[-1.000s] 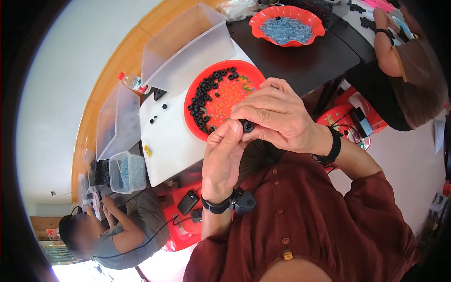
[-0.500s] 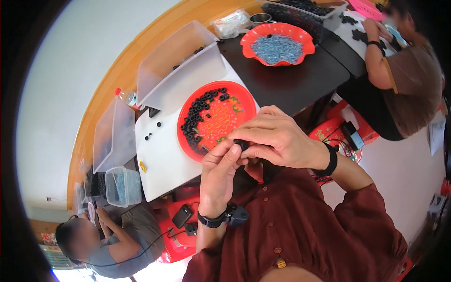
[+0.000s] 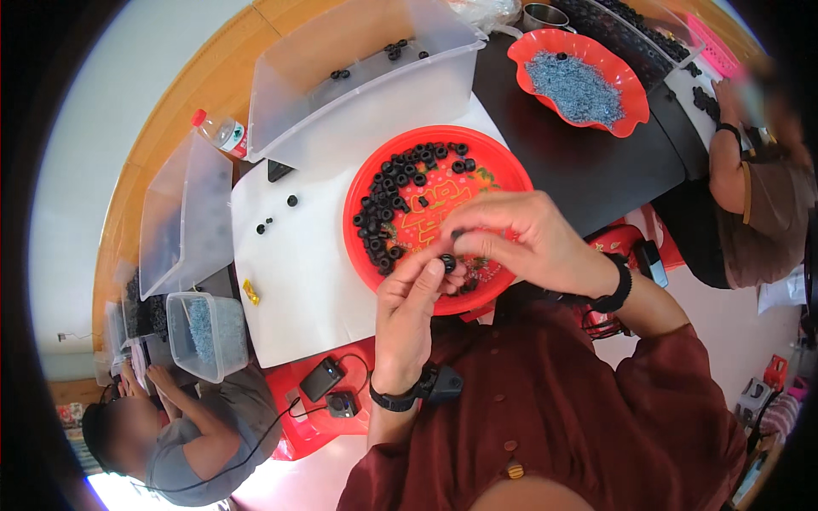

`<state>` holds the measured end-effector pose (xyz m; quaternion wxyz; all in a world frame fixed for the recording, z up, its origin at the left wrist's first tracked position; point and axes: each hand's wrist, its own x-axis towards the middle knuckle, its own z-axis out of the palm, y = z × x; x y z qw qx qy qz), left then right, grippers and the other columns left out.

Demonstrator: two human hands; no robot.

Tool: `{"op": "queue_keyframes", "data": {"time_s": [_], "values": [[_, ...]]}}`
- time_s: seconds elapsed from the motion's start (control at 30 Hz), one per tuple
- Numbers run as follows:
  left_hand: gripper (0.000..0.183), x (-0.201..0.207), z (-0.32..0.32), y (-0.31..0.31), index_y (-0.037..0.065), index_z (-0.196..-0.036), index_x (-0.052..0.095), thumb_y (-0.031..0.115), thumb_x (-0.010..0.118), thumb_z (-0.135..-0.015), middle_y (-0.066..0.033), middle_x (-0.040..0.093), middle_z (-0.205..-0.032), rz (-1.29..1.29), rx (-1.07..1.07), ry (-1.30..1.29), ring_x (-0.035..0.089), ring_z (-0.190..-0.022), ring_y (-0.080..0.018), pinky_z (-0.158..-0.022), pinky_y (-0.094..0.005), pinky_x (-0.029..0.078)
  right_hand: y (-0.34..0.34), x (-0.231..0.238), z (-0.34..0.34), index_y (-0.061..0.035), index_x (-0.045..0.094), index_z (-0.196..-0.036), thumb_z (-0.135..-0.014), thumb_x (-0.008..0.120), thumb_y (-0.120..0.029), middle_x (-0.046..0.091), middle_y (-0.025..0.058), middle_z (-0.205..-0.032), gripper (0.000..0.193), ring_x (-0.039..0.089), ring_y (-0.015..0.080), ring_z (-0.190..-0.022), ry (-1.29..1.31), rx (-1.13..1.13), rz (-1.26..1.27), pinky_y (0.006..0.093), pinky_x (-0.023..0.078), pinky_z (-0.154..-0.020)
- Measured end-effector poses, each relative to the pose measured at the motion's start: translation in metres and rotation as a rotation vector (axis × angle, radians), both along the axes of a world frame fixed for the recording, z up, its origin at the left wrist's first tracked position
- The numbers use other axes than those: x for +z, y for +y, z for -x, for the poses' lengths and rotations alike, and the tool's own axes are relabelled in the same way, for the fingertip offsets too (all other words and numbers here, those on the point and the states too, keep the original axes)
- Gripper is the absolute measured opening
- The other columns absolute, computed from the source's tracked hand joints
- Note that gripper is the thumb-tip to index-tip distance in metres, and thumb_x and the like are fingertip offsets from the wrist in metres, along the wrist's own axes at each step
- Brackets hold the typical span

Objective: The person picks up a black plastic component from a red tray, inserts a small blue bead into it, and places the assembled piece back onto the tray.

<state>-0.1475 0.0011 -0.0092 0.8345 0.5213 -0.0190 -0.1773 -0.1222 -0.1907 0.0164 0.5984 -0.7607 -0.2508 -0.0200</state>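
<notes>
Pinching a small black ring [image 3: 447, 261] between left hand [image 3: 415, 317] fingers, just below frame centre, over the red plate [image 3: 503, 170]. Right hand [image 3: 524, 240] fingers closed around something hidden. Best kept steady above the plate, catching any drop.

1. A pale floor [image 3: 94, 145] fills the far left, brightly lit.
2. A curved wooden table edge [image 3: 170, 111] runs along it.
3. A dark tabletop [image 3: 588, 162] lies far right.
4. Pinkish floor [image 3: 724, 315] shows near right, with what may be small clutter [image 3: 767, 383] at the rim.
</notes>
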Motion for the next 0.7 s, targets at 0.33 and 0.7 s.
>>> {"op": "queue_keyframes", "data": {"time_s": [0.33,0.7], "values": [[0.026,-0.012,-0.023,0.019,0.001,-0.099,0.056,0.024,0.044,-0.099,-0.0045,0.056,-0.084,0.166,0.096,0.057,0.052,-0.079,-0.0120,-0.075,-0.0255,0.043,0.010,0.001,-0.043,-0.0010,0.065,-0.100,-0.079,0.065,-0.015,0.064,0.0138,-0.087,0.025,0.060,0.0344,-0.083,-0.149,-0.188,0.745,0.0436,0.047,-0.072],[0.030,-0.018,-0.029,0.020,0.001,-0.102,0.058,0.029,0.049,-0.098,-0.0029,0.057,-0.077,0.145,0.093,-0.005,0.053,-0.068,-0.0103,-0.063,-0.0216,0.043,0.045,-0.020,-0.090,0.0034,0.061,-0.073,-0.074,0.060,-0.003,0.060,0.0220,-0.074,0.007,0.061,0.0378,-0.074,-0.258,0.006,0.890,0.0475,0.047,-0.061]]}}
